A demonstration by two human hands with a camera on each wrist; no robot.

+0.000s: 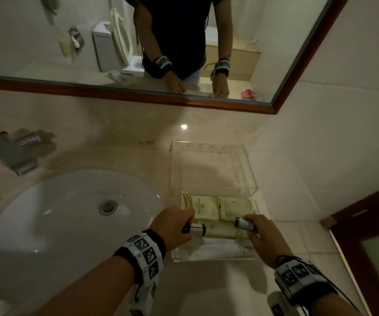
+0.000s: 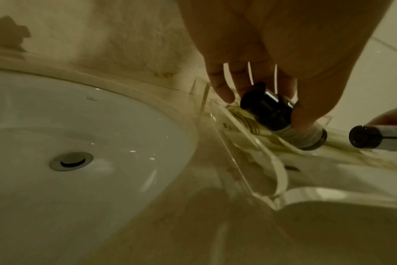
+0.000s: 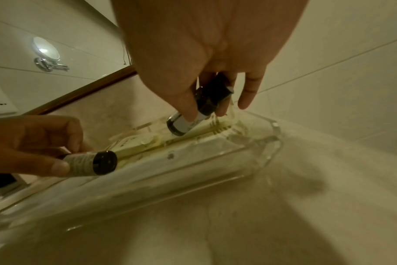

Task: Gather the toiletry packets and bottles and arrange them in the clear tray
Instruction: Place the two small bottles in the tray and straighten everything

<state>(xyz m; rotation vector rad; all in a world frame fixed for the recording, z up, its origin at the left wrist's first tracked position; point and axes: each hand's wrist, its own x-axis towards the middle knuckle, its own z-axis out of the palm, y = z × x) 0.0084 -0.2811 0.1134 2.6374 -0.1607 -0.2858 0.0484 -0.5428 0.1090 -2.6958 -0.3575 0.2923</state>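
Note:
A clear tray (image 1: 215, 258) sits on the counter right of the sink, with a taller clear box (image 1: 247, 169) behind it. Several cream packets (image 1: 206, 208) lie flat inside the tray. My left hand (image 1: 174, 226) grips a small dark-capped bottle (image 1: 197, 229) over the tray's left side; the left wrist view shows that bottle (image 2: 281, 118) held on its side between fingers and thumb. My right hand (image 1: 261, 233) holds a second small bottle (image 1: 244, 223) over the tray's right side; in the right wrist view this bottle (image 3: 193, 114) is tilted down toward the packets (image 3: 147, 143).
A white sink basin (image 1: 69, 215) with a metal drain (image 1: 108, 206) lies to the left. A chrome tap (image 1: 17, 153) stands at the far left. A wood-framed mirror (image 1: 161, 96) runs along the back wall. A dark door frame (image 1: 366, 224) is at the right.

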